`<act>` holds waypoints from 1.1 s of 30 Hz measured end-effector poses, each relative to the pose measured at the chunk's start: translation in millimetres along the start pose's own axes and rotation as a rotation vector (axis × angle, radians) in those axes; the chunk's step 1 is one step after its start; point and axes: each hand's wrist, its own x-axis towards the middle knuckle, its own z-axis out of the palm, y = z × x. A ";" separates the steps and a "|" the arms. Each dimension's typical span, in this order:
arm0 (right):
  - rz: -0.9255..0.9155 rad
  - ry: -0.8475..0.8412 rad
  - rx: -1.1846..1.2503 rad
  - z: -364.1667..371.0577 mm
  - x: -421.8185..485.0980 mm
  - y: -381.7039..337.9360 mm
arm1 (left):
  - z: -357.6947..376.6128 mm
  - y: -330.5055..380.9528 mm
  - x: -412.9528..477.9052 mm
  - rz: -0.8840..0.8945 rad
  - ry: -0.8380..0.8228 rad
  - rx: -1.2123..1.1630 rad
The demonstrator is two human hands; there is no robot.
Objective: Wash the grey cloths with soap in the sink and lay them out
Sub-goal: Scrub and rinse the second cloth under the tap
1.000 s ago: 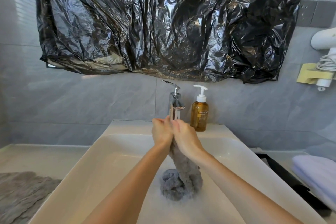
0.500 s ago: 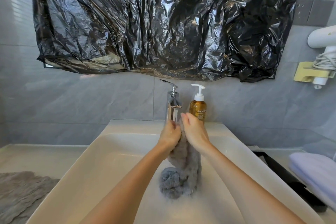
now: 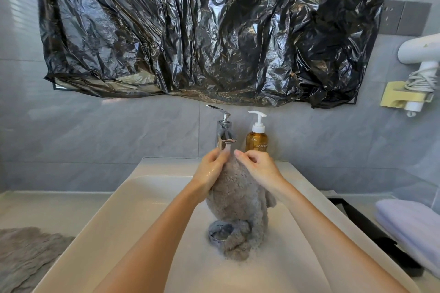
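A crumpled black plastic sheet (image 3: pixel 214 31) hangs above the white ceramic sink (image 3: pixel 123 209). Inside the sink a fluffy grey cloth (image 3: pixel 238 197) hangs with its long axis upright, its lower end bunched in foamy water. The left hand (image 3: pixel 210 169) and right hand (image 3: pixel 258 169) each grip its top end. A chrome tap (image 3: pixel 223 131) and an amber pump soap bottle (image 3: pixel 256 140) stand on the sink's back ledge.

Pale counter (image 3: pixel 35 207): sink basin (image 3: pixel 112 226) set in middle, grey cloth (image 3: pixel 26 252) left, soap bottle (image 3: pixel 256 141) behind, folded lilac towel (image 3: pixel 409 223) right.
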 end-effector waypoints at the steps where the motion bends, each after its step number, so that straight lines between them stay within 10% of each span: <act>1: 0.051 -0.072 0.002 0.4 -1.7 0.9 | 0.0 0.0 0.7 0.074 0.059 0.008; 6: 0.211 -0.278 0.045 -4.5 -12.0 6.1 | -15.8 -8.3 7.8 0.217 0.445 0.075; 10: 0.086 -0.087 0.233 -3.0 -11.4 -11.4 | -17.1 -11.0 8.3 0.128 0.563 0.108; 16: 0.090 0.022 0.252 51.0 -20.1 -33.4 | 9.4 -2.8 14.8 -0.247 0.304 -0.228; 21: 0.151 0.116 -0.201 44.0 -8.2 -23.7 | 30.8 0.0 8.5 -0.194 0.272 -0.047; 33: 0.116 -0.028 -0.083 47.2 -14.0 -35.3 | 17.5 2.7 8.5 -0.195 0.359 0.019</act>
